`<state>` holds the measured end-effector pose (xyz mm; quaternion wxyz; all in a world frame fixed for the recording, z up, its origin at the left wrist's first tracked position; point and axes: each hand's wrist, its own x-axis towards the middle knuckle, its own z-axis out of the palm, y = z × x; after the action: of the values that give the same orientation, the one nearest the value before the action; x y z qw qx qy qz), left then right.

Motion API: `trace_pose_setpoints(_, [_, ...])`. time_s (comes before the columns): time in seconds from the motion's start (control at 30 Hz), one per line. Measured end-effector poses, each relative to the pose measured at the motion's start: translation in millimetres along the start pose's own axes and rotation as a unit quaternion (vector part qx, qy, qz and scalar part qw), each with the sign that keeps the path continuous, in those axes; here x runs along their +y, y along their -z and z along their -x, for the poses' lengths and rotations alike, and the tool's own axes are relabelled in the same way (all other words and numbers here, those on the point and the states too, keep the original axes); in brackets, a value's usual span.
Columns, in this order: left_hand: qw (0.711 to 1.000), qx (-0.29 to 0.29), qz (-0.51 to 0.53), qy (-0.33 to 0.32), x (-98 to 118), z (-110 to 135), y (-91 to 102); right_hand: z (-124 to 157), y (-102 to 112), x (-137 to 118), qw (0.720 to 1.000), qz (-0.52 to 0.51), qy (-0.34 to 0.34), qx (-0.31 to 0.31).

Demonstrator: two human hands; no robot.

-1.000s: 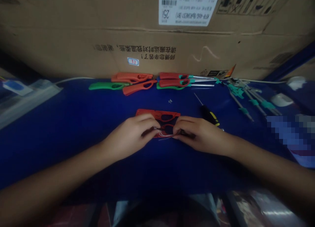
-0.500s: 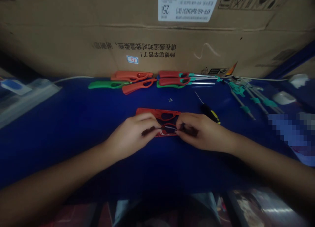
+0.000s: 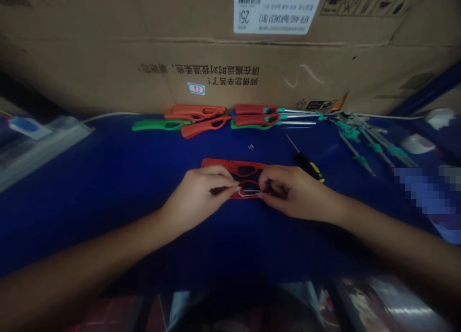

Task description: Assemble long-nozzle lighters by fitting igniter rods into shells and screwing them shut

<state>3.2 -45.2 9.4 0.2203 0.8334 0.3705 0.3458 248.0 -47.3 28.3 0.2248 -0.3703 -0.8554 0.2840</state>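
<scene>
My left hand (image 3: 201,192) pinches thumb and finger together at the left of the lower red lighter shell half (image 3: 235,196); whatever is between the tips is too small to make out. A thin white wire (image 3: 248,195) curves across this shell, beside a short pale straight piece. The wire runs to the fingertips of my right hand (image 3: 293,192), which are closed on it at the shell's right part. Just beyond both hands lies another red lighter shell half (image 3: 230,166) with a trigger opening. My fingers hide much of the lower shell.
A black-and-yellow screwdriver (image 3: 309,167) lies beyond my right hand, and tiny screws (image 3: 251,147) lie near the middle. Orange handles (image 3: 196,112), a green handle (image 3: 158,125) and red lighters (image 3: 255,119) line the cardboard box (image 3: 118,77). Metal tubes with teal parts (image 3: 363,142) lie at right.
My left fingertips have shifted slightly right, closer to the right hand. The pale straight piece between the hands lies more level, and the white wire's loop shows more clearly.
</scene>
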Motion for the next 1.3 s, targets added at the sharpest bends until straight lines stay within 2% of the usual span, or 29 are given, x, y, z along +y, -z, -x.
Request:
trace_pose_setpoints(0.13, [0.997, -0.033, -0.051, -0.041, 0.5, 0.8, 2.6, -0.1, 0.1, -1.2, 1.000, 0.006, 0.000, -0.001])
trace_pose_setpoints(0.27, [0.979, -0.088, -0.172, -0.059, 8.9, 2.4, 10.6, -0.4, -0.1, -2.1, 1.000, 0.004, 0.004, -0.003])
trace_pose_setpoints(0.43, [0.950, -0.125, -0.281, -0.047, 23.8, 3.7, 19.4, -0.3, -0.1, -2.5, 1.000, 0.002, -0.002, -0.003])
trace_pose_setpoints(0.7, [0.923, -0.220, -0.317, 0.013, 28.5, 15.7, 32.0, 0.1, 0.6, -1.4, 1.000, 0.002, 0.000, -0.002])
trace_pose_setpoints(1.03, [0.939, -0.184, -0.291, -0.010, 28.7, 8.6, 29.2, -0.4, -1.7, -4.9, 1.000, 0.004, 0.011, 0.028])
trace_pose_setpoints(1.17, [0.957, -0.173, -0.235, -0.003, 22.5, 7.4, 25.8, 1.3, -2.8, -5.2, 0.998, 0.039, 0.021, 0.047])
trace_pose_setpoints(1.3, [0.965, -0.146, -0.216, -0.013, 20.5, 7.2, 20.4, 4.0, -6.3, -2.5, 0.995, 0.090, 0.026, 0.037])
